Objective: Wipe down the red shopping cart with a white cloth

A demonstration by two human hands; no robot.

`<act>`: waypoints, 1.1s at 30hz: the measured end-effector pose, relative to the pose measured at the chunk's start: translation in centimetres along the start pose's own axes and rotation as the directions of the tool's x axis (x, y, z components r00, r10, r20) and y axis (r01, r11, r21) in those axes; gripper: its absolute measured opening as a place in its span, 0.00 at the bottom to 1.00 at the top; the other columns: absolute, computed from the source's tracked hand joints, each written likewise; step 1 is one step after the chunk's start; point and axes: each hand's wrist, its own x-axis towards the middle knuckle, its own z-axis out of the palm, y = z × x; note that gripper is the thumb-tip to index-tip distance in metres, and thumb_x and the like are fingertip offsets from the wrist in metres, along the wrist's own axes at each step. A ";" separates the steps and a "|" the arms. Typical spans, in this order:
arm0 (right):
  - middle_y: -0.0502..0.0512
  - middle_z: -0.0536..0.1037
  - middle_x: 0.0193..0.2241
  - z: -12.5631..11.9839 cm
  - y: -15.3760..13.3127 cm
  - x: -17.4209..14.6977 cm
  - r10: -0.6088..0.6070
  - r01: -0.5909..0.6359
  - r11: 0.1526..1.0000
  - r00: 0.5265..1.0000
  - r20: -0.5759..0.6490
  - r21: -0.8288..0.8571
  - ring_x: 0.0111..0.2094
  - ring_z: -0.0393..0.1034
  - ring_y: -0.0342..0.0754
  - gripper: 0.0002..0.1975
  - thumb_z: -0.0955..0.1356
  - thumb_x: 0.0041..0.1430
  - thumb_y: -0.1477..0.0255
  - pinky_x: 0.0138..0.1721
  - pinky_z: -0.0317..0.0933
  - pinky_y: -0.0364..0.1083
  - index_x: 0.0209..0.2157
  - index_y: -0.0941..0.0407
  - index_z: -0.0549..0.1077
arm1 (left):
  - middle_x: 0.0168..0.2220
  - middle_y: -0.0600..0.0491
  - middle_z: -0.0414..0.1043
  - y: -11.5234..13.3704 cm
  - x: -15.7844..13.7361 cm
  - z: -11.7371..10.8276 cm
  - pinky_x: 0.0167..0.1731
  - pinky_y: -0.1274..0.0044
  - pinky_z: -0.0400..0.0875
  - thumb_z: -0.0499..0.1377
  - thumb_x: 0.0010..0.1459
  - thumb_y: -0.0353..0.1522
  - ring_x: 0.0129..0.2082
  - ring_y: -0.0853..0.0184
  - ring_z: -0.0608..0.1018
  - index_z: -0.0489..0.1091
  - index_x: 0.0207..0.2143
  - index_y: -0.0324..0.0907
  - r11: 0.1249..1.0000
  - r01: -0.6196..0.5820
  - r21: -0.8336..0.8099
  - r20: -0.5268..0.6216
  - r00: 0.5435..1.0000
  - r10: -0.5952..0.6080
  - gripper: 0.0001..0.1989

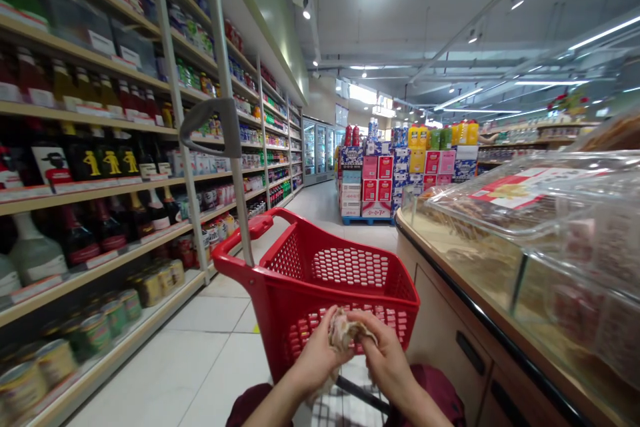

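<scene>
Low in the middle of the head view, my left hand point(320, 350) and my right hand point(384, 355) meet in front of a red shopping basket cart point(345, 283). Between them is a small, crumpled, pale beige and pinkish thing point(341, 330), its kind unclear. The fingers of both hands are closed on it, the left at its near side and the right pinching its other edge. Part of it is hidden by the fingers. The cart's grey handle point(231, 127) stands upright on a metal pole at the left. The cart's basket walls are perforated.
Shelves of bottles and cans point(100, 180) line the left side. At the right, a wooden display counter point(450, 333) with a black edge holds clear plastic packages point(555, 213). Stacked drink cartons point(377, 180) stand on a blue pallet ahead, and glass-door coolers point(317, 150) are farther back.
</scene>
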 end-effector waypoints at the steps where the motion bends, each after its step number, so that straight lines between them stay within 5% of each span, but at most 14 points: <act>1: 0.56 0.74 0.38 0.0 0.0 0.0 -0.029 0.029 0.999 1.000 0.002 -0.017 0.41 0.68 0.47 0.17 0.59 0.48 0.79 0.44 0.63 0.46 0.38 0.55 0.72 | 0.36 0.50 0.70 -0.2 -0.1 0.1 0.38 0.76 0.63 0.62 0.38 0.32 0.36 0.67 0.71 0.64 0.40 0.38 1.000 0.016 0.021 0.030 0.999 -0.016 0.23; 5: 0.56 0.69 0.46 -0.4 1.0 -0.3 -0.147 0.125 0.962 0.986 -0.075 -0.241 0.49 0.63 0.47 0.18 0.58 0.51 0.78 0.47 0.60 0.48 0.41 0.53 0.71 | 0.24 0.52 0.69 -0.6 -0.4 1.5 0.30 0.73 0.65 0.59 0.42 0.39 0.23 0.67 0.72 0.65 0.32 0.36 0.979 0.158 -0.131 0.063 0.987 -0.150 0.17; 8: 0.56 0.60 0.54 0.1 1.9 -1.4 -0.204 0.228 0.878 0.974 0.103 -0.421 0.55 0.54 0.51 0.21 0.61 0.52 0.74 0.52 0.53 0.53 0.50 0.51 0.64 | 0.29 0.51 0.71 0.3 -0.5 2.7 0.36 0.72 0.66 0.57 0.42 0.40 0.30 0.64 0.74 0.64 0.38 0.38 0.884 0.155 -0.440 0.018 0.986 -0.163 0.21; 11: 0.62 0.52 0.58 1.5 2.9 -3.1 -0.171 0.269 0.831 0.957 0.236 -0.488 0.58 0.44 0.59 0.38 0.67 0.45 0.65 0.53 0.47 0.59 0.57 0.56 0.51 | 0.34 0.49 0.71 1.0 -0.7 3.2 0.42 0.73 0.63 0.52 0.47 0.45 0.38 0.63 0.73 0.64 0.41 0.39 0.808 0.250 -0.533 0.150 0.968 -0.201 0.23; 13: 0.66 0.51 0.58 2.3 3.7 -4.1 -0.152 0.244 0.833 0.964 0.219 -0.496 0.58 0.43 0.61 0.42 0.69 0.41 0.63 0.53 0.49 0.59 0.58 0.58 0.50 | 0.34 0.49 0.71 0.5 -1.0 3.0 0.43 0.73 0.63 0.52 0.47 0.46 0.39 0.64 0.73 0.64 0.42 0.38 0.827 0.309 -0.469 0.238 0.946 -0.218 0.25; 16: 0.62 0.57 0.56 2.1 4.4 -4.1 -0.156 0.255 0.862 0.956 0.248 -0.439 0.56 0.52 0.54 0.29 0.65 0.49 0.69 0.51 0.55 0.51 0.54 0.55 0.58 | 0.33 0.49 0.71 -0.7 -1.1 2.3 0.39 0.72 0.64 0.52 0.47 0.48 0.35 0.65 0.73 0.61 0.46 0.38 0.903 0.341 -0.262 0.285 0.921 -0.265 0.29; 18: 0.58 0.61 0.54 0.7 4.5 -3.1 -0.201 0.296 0.870 0.943 0.264 -0.395 0.53 0.57 0.48 0.22 0.61 0.53 0.74 0.50 0.57 0.46 0.52 0.52 0.62 | 0.35 0.48 0.71 -0.7 -1.1 1.4 0.36 0.71 0.65 0.51 0.47 0.48 0.34 0.65 0.73 0.61 0.47 0.39 0.946 0.325 0.003 0.296 0.903 -0.311 0.29; 20: 0.55 0.61 0.54 -1.4 4.8 -1.5 -0.244 0.280 0.850 0.960 0.136 -0.446 0.54 0.56 0.46 0.22 0.58 0.55 0.77 0.51 0.56 0.47 0.51 0.49 0.62 | 0.40 0.47 0.70 0.5 -0.9 0.0 0.39 0.70 0.65 0.52 0.47 0.44 0.38 0.64 0.72 0.62 0.46 0.40 0.928 0.168 0.334 0.222 0.942 -0.251 0.25; 22: 0.54 0.57 0.56 -3.6 5.7 -0.1 -0.285 0.194 0.803 0.955 -0.077 -0.564 0.56 0.50 0.49 0.23 0.59 0.54 0.78 0.53 0.52 0.53 0.51 0.49 0.62 | 0.48 0.47 0.66 2.4 -0.6 -1.7 0.47 0.70 0.61 0.53 0.47 0.38 0.45 0.63 0.68 0.62 0.48 0.40 0.766 -0.023 0.643 0.055 0.998 -0.016 0.24; 24: 0.54 0.56 0.56 -5.0 7.5 0.1 -0.300 0.106 0.742 0.936 -0.185 -0.662 0.58 0.46 0.52 0.22 0.59 0.53 0.79 0.55 0.47 0.58 0.50 0.50 0.64 | 0.53 0.47 0.60 4.1 0.0 -3.7 0.53 0.69 0.53 0.50 0.49 0.33 0.52 0.63 0.62 0.59 0.51 0.39 0.500 -0.048 0.865 -0.091 0.964 0.250 0.24; 26: 0.55 0.61 0.54 -5.2 10.0 -1.2 -0.244 0.095 0.701 0.963 -0.113 -0.707 0.57 0.49 0.52 0.22 0.59 0.51 0.81 0.54 0.49 0.58 0.47 0.51 0.67 | 0.56 0.46 0.56 4.9 0.4 -5.5 0.56 0.66 0.46 0.48 0.49 0.31 0.56 0.62 0.57 0.56 0.53 0.37 0.256 0.057 0.965 -0.149 0.922 0.358 0.26; 30: 0.58 0.70 0.46 -3.5 13.6 -5.3 -0.051 0.133 0.690 0.989 0.136 -0.712 0.50 0.61 0.52 0.21 0.59 0.49 0.83 0.48 0.58 0.54 0.41 0.53 0.72 | 0.58 0.46 0.51 3.0 0.1 -7.7 0.55 0.59 0.42 0.50 0.45 0.29 0.57 0.59 0.54 0.57 0.52 0.37 -0.007 0.202 0.979 -0.194 0.949 0.247 0.28; 33: 0.59 0.68 0.48 -3.7 12.6 -4.2 -0.125 0.125 0.688 0.991 0.052 -0.715 0.53 0.57 0.51 0.22 0.58 0.48 0.83 0.50 0.56 0.54 0.44 0.55 0.70 | 0.56 0.47 0.55 1.4 -0.3 -7.8 0.55 0.60 0.43 0.48 0.46 0.28 0.57 0.60 0.56 0.59 0.51 0.38 -0.040 0.171 0.984 -0.160 0.967 0.199 0.27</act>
